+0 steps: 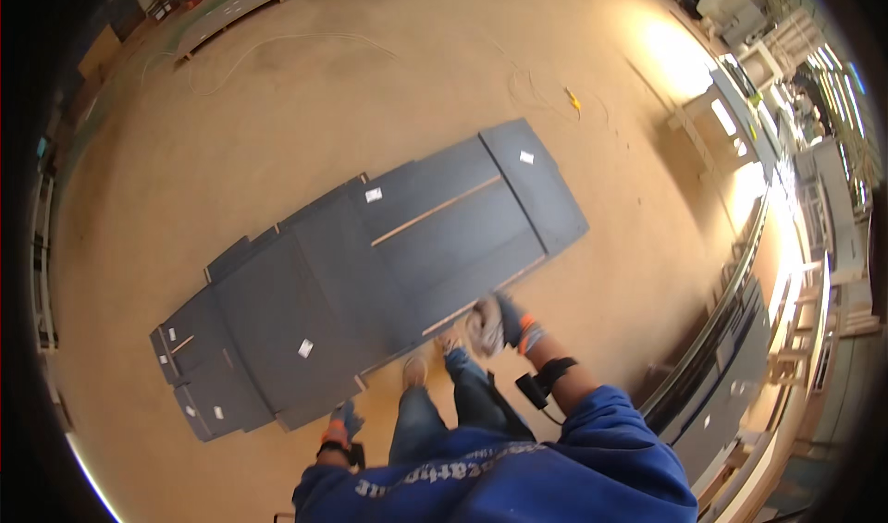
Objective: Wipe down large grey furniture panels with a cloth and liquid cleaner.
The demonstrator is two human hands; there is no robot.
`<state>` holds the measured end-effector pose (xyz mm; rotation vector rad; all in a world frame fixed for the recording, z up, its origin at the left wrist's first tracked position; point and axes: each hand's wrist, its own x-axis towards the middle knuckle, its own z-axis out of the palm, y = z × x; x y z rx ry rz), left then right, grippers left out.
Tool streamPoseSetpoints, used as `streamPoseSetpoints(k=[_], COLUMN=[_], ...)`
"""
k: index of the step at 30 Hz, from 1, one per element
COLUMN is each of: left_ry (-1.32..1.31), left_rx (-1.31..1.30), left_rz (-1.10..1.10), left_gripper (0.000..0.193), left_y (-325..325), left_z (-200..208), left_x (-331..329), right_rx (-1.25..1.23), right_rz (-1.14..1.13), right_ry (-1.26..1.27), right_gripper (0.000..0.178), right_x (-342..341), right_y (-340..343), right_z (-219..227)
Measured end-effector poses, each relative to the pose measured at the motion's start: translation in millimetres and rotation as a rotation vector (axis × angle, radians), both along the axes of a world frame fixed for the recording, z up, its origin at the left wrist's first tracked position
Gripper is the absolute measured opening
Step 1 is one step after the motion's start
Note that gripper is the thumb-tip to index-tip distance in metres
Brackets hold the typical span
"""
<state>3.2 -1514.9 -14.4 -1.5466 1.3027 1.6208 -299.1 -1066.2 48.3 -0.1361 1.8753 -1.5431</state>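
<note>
A long stack of dark grey flat panels (342, 273) with several white labels lies slantwise before my feet. My right hand (510, 319), in a dark glove with an orange cuff, is closed round a crumpled greyish cloth (485, 330). It hangs beside the near edge of the panels, to the right of my shoes. My left hand (347, 418), gloved in the same way, is low near the panels' near left edge. It looks apart from them, and its fingers are too blurred to read. Straps with small black devices sit on both forearms.
On the tan floor a thin cable ends near a yellow object (573, 101). A low platform (231, 14) stands at the far left. More dark panels (717, 380) lean along the right, by wooden frames (805, 338). A wooden bench-like structure (717, 130) stands far right.
</note>
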Motion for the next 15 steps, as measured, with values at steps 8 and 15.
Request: streamPoseSetpoints(k=[8,15], left_ry=[0.172,0.415], left_rx=[0.059,-0.079], left_rz=[-0.26,-0.718], left_gripper=[0.036,0.038], left_y=[-29,110], left_z=[16,125], left_x=[-90,-174], right_rx=[-0.265,-1.57], right_rz=[-0.61,-0.788], right_ry=[0.292,-0.119], right_gripper=[0.023,0.036], right_x=[117,187], right_y=[-1,115], right_z=[178,292])
